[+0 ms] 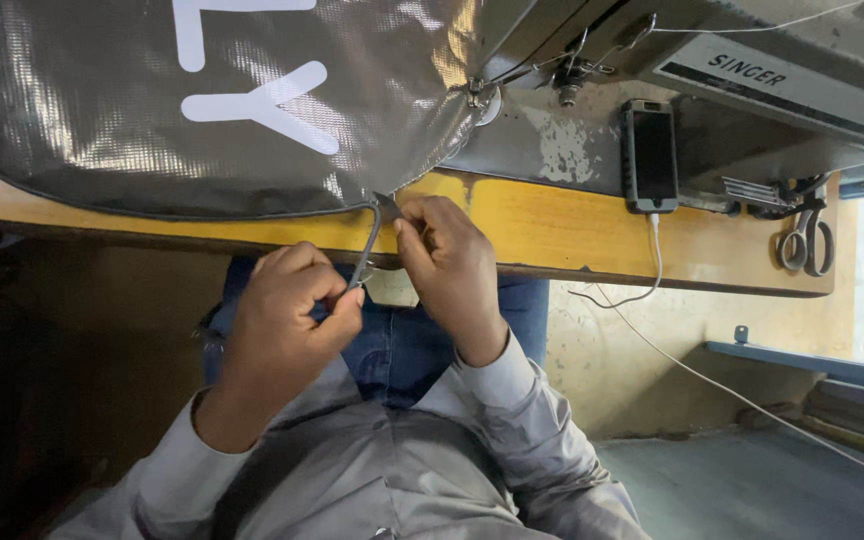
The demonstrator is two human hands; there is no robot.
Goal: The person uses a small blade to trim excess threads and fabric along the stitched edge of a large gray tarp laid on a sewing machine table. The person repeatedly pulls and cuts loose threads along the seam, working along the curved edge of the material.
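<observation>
At table edge, left hand [287,315] fisted on strap [367,250], right hand [447,265] pinching (fingertips hidden)

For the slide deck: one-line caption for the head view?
Left hand and right hand pinch a grey edging strip at the fabric sheet corner.

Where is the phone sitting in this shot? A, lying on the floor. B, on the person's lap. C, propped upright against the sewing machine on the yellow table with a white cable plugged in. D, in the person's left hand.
C: the phone stands on its end on the yellow table, leaning against the sewing machine, with a white cable running from its lower end.
</observation>
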